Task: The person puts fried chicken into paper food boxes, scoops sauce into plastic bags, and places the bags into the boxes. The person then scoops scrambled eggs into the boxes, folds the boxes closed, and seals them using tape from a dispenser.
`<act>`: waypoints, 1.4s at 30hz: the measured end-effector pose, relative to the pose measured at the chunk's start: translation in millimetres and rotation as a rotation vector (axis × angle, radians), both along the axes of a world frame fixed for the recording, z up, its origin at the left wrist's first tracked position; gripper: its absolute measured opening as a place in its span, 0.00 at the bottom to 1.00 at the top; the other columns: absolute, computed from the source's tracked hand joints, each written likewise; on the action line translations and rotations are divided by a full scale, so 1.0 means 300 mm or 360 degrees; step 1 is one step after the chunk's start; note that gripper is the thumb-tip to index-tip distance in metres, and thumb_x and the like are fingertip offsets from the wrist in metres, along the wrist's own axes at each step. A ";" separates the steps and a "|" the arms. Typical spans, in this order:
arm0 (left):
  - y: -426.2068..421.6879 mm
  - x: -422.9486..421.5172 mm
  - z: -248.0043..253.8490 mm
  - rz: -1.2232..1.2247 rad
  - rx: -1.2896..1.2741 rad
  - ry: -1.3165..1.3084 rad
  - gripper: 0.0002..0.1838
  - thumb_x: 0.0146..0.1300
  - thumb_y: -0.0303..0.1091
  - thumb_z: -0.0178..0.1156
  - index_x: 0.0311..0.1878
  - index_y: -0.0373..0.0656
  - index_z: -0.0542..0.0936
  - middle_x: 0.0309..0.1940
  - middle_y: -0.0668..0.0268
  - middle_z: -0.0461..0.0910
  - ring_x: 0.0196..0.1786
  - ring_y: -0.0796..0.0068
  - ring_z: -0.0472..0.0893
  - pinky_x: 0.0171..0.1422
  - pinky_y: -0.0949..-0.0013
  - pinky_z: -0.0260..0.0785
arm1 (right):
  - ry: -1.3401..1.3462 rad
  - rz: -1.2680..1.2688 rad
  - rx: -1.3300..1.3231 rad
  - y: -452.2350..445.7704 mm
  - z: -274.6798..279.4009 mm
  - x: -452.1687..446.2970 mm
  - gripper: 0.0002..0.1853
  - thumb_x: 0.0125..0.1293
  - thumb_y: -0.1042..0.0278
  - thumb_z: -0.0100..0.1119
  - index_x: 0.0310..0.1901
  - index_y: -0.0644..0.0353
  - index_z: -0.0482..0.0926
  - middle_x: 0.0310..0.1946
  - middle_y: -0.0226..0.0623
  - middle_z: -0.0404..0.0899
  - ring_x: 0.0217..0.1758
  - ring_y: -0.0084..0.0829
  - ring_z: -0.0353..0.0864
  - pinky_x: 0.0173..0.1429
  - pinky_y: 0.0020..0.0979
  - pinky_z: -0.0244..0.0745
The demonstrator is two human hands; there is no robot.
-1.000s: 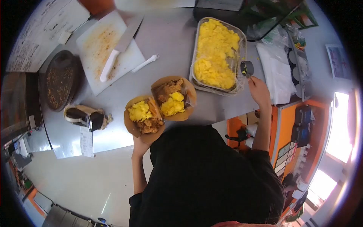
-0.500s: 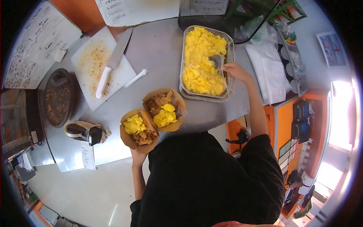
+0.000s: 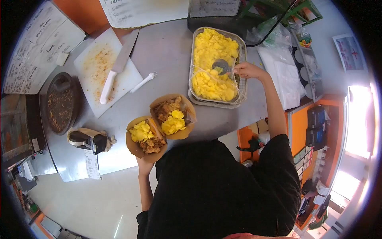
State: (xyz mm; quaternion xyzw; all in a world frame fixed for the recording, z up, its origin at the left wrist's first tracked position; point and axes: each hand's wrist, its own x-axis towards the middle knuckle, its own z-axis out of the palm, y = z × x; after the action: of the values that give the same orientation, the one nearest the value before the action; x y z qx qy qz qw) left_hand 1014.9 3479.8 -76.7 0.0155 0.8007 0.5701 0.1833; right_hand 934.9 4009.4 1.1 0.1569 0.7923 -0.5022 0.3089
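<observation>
In my right hand (image 3: 246, 70), at the rim of a clear tub (image 3: 193, 95), the fingers are pinched on the handle of a dark round serving spoon (image 3: 221, 66). The spoon's bowl sits among yellow scrambled eggs (image 3: 215, 44) in the tub, with clear film over part of it. My left hand (image 3: 145, 164) grips the near side of a brown paper food box (image 3: 133, 148), its fingers mostly hidden beneath. That box holds fried chicken pieces (image 3: 153, 145) and eggs. A second paper box (image 3: 184, 134) with similar food touches it on the right.
A cutting board (image 3: 89, 67) with a white-handled knife (image 3: 115, 71) lies at the back left. Beside it are a white stick-like utensil (image 3: 143, 83), a dark bowl (image 3: 60, 105) and a tape dispenser (image 3: 88, 140). Plastic bags (image 3: 284, 79) lie right of the tub.
My right hand and the spoon have shifted slightly; the spoon's bowl has moved left over the eggs and shows more fully. My left hand and the boxes stay put.
</observation>
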 end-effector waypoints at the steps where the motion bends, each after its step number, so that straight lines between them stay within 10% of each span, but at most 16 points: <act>1: 0.000 0.001 0.001 0.0000 -0.0004 0.0009 0.38 0.42 0.35 0.72 0.57 0.37 0.64 0.53 0.60 0.68 0.55 0.66 0.70 0.59 0.64 0.62 | -0.0060 -0.0033 -0.0072 0.007 0.001 -0.002 0.14 0.65 0.57 0.51 0.39 0.58 0.80 0.13 0.17 0.53 0.15 0.12 0.48 0.17 0.18 0.43; 7: 0.002 0.003 0.000 0.0021 -0.0016 0.0044 0.38 0.42 0.36 0.72 0.56 0.37 0.64 0.53 0.60 0.69 0.55 0.66 0.70 0.59 0.64 0.62 | -0.0114 -0.0019 -0.0240 -0.046 0.048 0.004 0.17 0.66 0.58 0.50 0.20 0.55 0.67 0.13 0.17 0.55 0.15 0.12 0.49 0.18 0.18 0.44; 19: 0.013 -0.004 0.006 0.0016 -0.0073 0.0120 0.38 0.42 0.37 0.72 0.56 0.37 0.65 0.52 0.59 0.70 0.55 0.66 0.71 0.58 0.64 0.63 | 0.0804 0.0330 0.0691 -0.121 -0.062 0.094 0.12 0.59 0.63 0.48 0.30 0.65 0.74 0.28 0.49 0.75 0.32 0.45 0.74 0.38 0.39 0.68; 22: 0.013 -0.008 0.007 0.0014 -0.0088 0.0132 0.38 0.42 0.37 0.72 0.56 0.37 0.65 0.52 0.59 0.70 0.54 0.66 0.71 0.58 0.65 0.63 | 0.0532 0.0338 0.0463 -0.123 -0.047 0.087 0.07 0.55 0.73 0.45 0.30 0.68 0.71 0.14 0.31 0.61 0.17 0.19 0.59 0.23 0.26 0.56; 29: 0.018 -0.004 0.016 0.0040 -0.0142 0.0182 0.38 0.42 0.38 0.71 0.56 0.37 0.65 0.52 0.59 0.70 0.54 0.66 0.72 0.58 0.65 0.63 | 0.0668 0.0438 0.0202 0.037 -0.087 0.060 0.10 0.53 0.74 0.45 0.32 0.67 0.75 0.11 0.23 0.55 0.13 0.15 0.50 0.17 0.21 0.46; 34: 0.019 -0.002 0.015 0.0046 -0.0166 0.0212 0.37 0.42 0.39 0.71 0.55 0.37 0.66 0.51 0.59 0.71 0.54 0.66 0.72 0.57 0.65 0.63 | 0.0109 -0.0651 -0.0035 0.019 0.111 0.136 0.19 0.54 0.74 0.43 0.46 0.69 0.75 0.10 0.22 0.55 0.12 0.14 0.50 0.15 0.19 0.44; 42: 0.001 0.008 -0.031 0.0085 -0.0263 0.0355 0.42 0.38 0.43 0.72 0.56 0.37 0.65 0.50 0.57 0.72 0.53 0.62 0.73 0.55 0.63 0.65 | 0.0273 -0.0586 -0.0373 -0.150 0.302 0.242 0.17 0.55 0.75 0.45 0.46 0.67 0.75 0.14 0.21 0.57 0.15 0.13 0.52 0.19 0.18 0.47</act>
State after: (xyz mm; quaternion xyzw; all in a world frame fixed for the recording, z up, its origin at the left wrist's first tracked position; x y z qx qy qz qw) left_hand 1017.4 3480.3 -85.9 0.0424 0.8605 0.5015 0.0786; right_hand 1007.6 3964.3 91.7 0.2185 0.7099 -0.6503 0.1596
